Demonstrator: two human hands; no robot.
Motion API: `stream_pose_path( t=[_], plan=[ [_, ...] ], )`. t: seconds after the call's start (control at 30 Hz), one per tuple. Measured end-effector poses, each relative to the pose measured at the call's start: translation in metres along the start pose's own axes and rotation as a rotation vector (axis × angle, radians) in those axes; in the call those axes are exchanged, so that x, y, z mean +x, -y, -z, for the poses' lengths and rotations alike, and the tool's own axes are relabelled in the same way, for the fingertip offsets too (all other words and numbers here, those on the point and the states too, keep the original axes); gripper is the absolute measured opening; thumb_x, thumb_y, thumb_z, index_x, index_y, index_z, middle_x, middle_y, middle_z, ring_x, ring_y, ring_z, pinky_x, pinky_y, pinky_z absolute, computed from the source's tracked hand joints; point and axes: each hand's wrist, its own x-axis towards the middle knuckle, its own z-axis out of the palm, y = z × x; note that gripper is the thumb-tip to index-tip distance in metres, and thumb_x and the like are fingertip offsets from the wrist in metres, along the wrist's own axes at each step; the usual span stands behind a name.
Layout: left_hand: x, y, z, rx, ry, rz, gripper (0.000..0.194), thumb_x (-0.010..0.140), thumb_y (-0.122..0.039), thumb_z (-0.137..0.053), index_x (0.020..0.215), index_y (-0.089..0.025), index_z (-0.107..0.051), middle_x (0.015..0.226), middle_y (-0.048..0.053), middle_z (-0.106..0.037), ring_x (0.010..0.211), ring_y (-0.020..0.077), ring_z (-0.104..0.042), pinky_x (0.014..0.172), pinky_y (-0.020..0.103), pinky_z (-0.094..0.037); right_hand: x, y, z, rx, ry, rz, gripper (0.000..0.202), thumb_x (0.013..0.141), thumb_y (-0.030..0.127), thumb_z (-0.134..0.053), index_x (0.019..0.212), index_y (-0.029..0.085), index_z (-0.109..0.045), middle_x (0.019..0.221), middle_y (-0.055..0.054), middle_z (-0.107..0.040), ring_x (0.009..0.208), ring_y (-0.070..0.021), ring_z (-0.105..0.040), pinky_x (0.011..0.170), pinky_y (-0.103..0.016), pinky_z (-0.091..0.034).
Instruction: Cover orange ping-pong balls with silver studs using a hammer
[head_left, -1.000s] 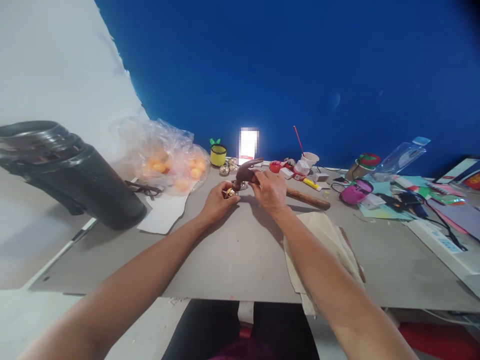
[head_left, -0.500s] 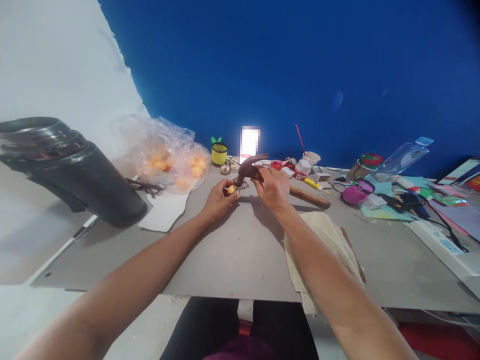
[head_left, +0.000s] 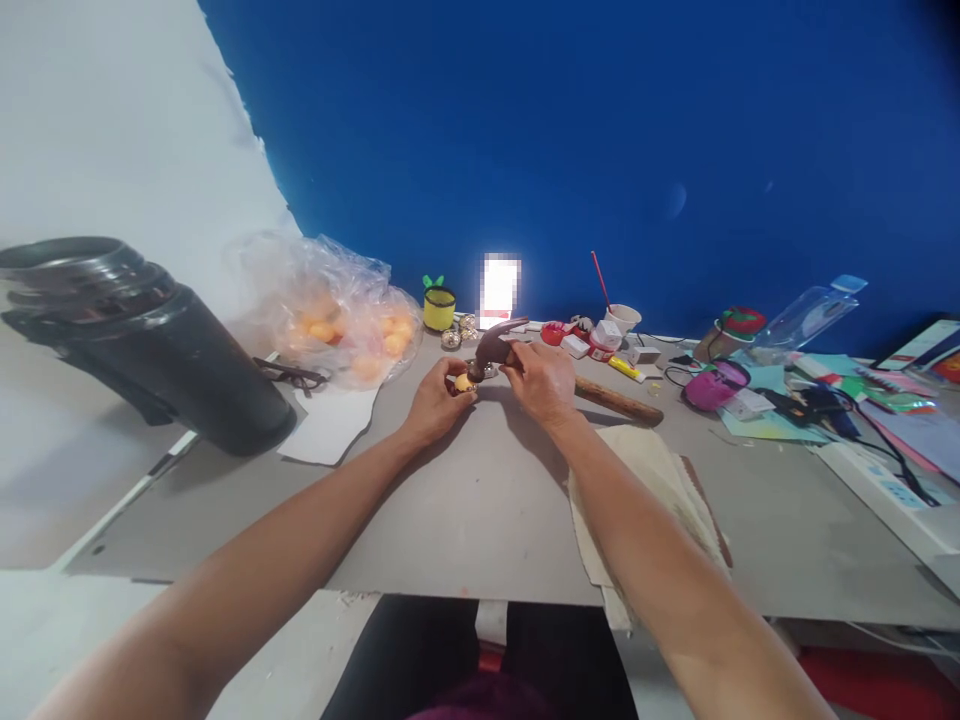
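A small yellow-gold round piece (head_left: 465,383) is pinched in the fingers of my left hand (head_left: 436,400), just above the tabletop; its exact kind is too small to make out. My right hand (head_left: 546,382) is closed round a claw hammer (head_left: 492,350) close to its head. The wooden handle (head_left: 619,400) sticks out to the right beyond the hand. The hammer head reaches down at the round piece, touching or nearly touching it. Behind the hammer head a shiny silvery thing (head_left: 489,369) shows in part.
Shiny round pieces (head_left: 451,339) and a yellow-green pouch (head_left: 439,309) stand by the wall. At left are a dark flask (head_left: 172,350) and a plastic bag of orange fruit (head_left: 337,320). A cloth (head_left: 637,470) lies under my right forearm; a power strip (head_left: 885,490) is farther right.
The hammer head has dipped slightly towards the yellow-gold piece, and my right hand has shifted a little with it. My left hand keeps its hold in nearly the same place.
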Motion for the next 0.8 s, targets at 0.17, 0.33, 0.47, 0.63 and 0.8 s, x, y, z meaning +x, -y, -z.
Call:
stream_pose_path(
  t=[0.17, 0.33, 0.47, 0.63, 0.8],
  plan=[
    [-0.0005, -0.0029, 0.0014, -0.027, -0.017, 0.005, 0.036, 0.073, -0.024, -0.07, 0.108, -0.019, -0.061, 0.1, 0.004, -0.069, 0.073, 0.0145, -0.059, 0.072, 0.032, -0.051, 0.0009, 0.0012, 0.0034, 0.016, -0.055, -0.024, 0.029, 0.098, 0.033, -0.062, 0.123, 0.019, -0.065, 0.102, -0.01, -0.072, 0.097, -0.0271, -0.062, 0.083, -0.037, -0.034],
    [-0.001, -0.0033, 0.0013, 0.004, 0.001, 0.003, 0.039, 0.072, -0.02, -0.069, 0.11, -0.019, -0.06, 0.102, 0.004, -0.069, 0.074, 0.0146, -0.06, 0.075, 0.032, -0.051, 0.0, 0.0037, 0.0029, 0.017, 0.001, 0.011, 0.028, 0.098, 0.032, -0.061, 0.123, 0.019, -0.066, 0.101, -0.011, -0.073, 0.097, -0.027, -0.062, 0.084, -0.037, -0.033],
    [-0.0004, -0.0015, 0.0007, -0.006, -0.002, -0.005, 0.036, 0.073, -0.02, -0.067, 0.108, -0.019, -0.061, 0.1, 0.004, -0.069, 0.077, 0.0159, -0.061, 0.076, 0.033, -0.051, -0.0003, 0.0033, 0.0016, -0.003, -0.022, 0.009, 0.032, 0.099, 0.033, -0.059, 0.127, 0.018, -0.064, 0.102, -0.012, -0.073, 0.099, -0.0279, -0.061, 0.085, -0.038, -0.033],
    [0.0, 0.0017, -0.0002, -0.005, 0.018, -0.02, 0.034, 0.071, -0.019, -0.067, 0.105, -0.019, -0.063, 0.093, 0.003, -0.069, 0.077, 0.0165, -0.061, 0.078, 0.034, -0.052, -0.0006, 0.0025, 0.0, -0.003, -0.012, 0.028, 0.029, 0.098, 0.033, -0.061, 0.123, 0.019, -0.066, 0.101, -0.01, -0.073, 0.096, -0.0268, -0.061, 0.082, -0.038, -0.033],
    [0.0009, 0.0022, -0.0001, -0.032, -0.011, -0.013, 0.031, 0.073, -0.022, -0.069, 0.104, -0.018, -0.064, 0.092, 0.004, -0.069, 0.076, 0.0169, -0.062, 0.077, 0.035, -0.053, -0.0002, 0.0018, 0.0028, -0.012, -0.044, 0.019, 0.032, 0.099, 0.032, -0.06, 0.127, 0.018, -0.064, 0.101, -0.01, -0.073, 0.098, -0.027, -0.061, 0.083, -0.038, -0.032]
  ],
)
